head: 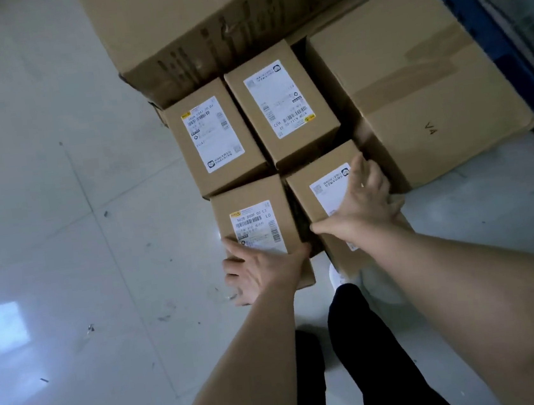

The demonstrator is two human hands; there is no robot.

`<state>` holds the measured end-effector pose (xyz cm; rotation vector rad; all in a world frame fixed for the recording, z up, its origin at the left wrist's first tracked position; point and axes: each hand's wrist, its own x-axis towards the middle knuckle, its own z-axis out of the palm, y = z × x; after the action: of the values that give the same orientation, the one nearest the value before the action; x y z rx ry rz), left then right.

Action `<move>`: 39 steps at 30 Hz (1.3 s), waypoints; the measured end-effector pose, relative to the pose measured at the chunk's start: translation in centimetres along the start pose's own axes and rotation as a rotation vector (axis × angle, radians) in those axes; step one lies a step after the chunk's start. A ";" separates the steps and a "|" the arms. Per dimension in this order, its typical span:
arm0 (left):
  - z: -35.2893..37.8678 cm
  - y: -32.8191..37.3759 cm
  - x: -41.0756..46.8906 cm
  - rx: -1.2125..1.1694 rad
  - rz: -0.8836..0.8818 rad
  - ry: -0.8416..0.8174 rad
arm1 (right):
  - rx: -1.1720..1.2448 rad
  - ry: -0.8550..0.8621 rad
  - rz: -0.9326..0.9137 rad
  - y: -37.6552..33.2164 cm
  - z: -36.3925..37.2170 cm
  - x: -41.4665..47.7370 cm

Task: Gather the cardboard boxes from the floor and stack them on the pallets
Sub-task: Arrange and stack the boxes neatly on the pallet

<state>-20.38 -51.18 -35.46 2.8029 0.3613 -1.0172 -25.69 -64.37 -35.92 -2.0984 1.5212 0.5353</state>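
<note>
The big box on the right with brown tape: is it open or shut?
Shut. The big box has its flaps flat and strips of brown tape across them.

Top of the big carton [211, 18] beyond the frame; blue pallet [485, 27] mostly under boxes.

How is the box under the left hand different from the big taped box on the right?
The box under the left hand is small and bears a white shipping label; the big taped box is far larger, with brown tape strips and handwritten marks, no label visible. A hand rests on the small one only. Both are plain brown cardboard.
</note>
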 end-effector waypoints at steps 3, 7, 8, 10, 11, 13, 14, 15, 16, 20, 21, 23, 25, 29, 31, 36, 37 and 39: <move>1.2 0.4 0.3 -0.056 0.007 0.071 | 0.007 0.051 -0.074 -0.5 0.5 1.4; 1.0 -1.2 -1.2 -0.209 0.029 0.118 | 0.115 0.204 -0.065 1.9 0.5 -1.0; 0.9 -1.6 -1.3 -0.271 0.001 0.105 | 0.149 0.225 0.003 2.5 0.6 -1.8; 0.7 -2.4 -0.9 -0.419 -0.077 0.062 | 0.246 0.162 0.195 3.3 1.0 -3.1; 0.6 -2.6 -0.6 -0.481 -0.099 0.036 | 0.342 0.104 0.278 3.4 1.3 -3.5; 0.3 -2.4 -0.1 -0.554 -0.092 -0.015 | 0.548 0.019 0.338 2.9 1.8 -3.6; 0.2 -2.2 0.0 -0.566 -0.076 -0.026 | 0.606 0.010 0.327 2.6 1.8 -3.4; 0.2 -2.1 0.1 -0.573 -0.065 -0.029 | 0.631 0.012 0.315 2.2 1.8 -3.2; 0.1 -1.9 0.1 -0.578 -0.063 -0.034 | 0.638 0.006 0.311 1.9 1.6 -3.0; -0.3 -2.1 0.0 -0.536 -0.073 -0.063 | 0.562 -0.079 0.315 2.3 0.8 -2.6; -0.8 -2.0 -0.2 -0.489 -0.086 -0.058 | 0.521 -0.097 0.324 2.5 0.5 -2.7; -2.3 -1.7 -1.2 -0.398 -0.083 -0.004 | 0.448 -0.111 0.360 2.3 -0.2 -3.4; -4.1 -1.1 -2.6 -0.404 -0.037 0.033 | 0.443 -0.066 0.361 1.8 -1.2 -4.6; -8.4 -0.6 -5.2 -0.436 0.174 -0.028 | 0.518 0.000 0.171 0.4 -4.5 -7.9; -11.2 -0.5 -6.6 -0.521 0.265 -0.125 | 0.593 -0.003 0.082 -0.2 -7.0 -9.9; -17.8 -1.5 -10.9 -0.638 0.487 -0.249 | 0.717 0.088 -0.024 -0.6 -11.9 -15.9; -18.9 -1.8 -11.7 -0.635 0.519 -0.263 | 0.719 0.110 -0.035 -0.3 -12.6 -17.1; -20.8 -2.5 -12.9 -0.627 0.569 -0.276 | 0.699 0.167 -0.062 0.4 -13.9 -19.3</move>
<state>-17.89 -46.72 -11.34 1.9924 -0.1345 -0.9231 -31.53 -58.08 -13.77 -1.6511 1.4448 -0.1911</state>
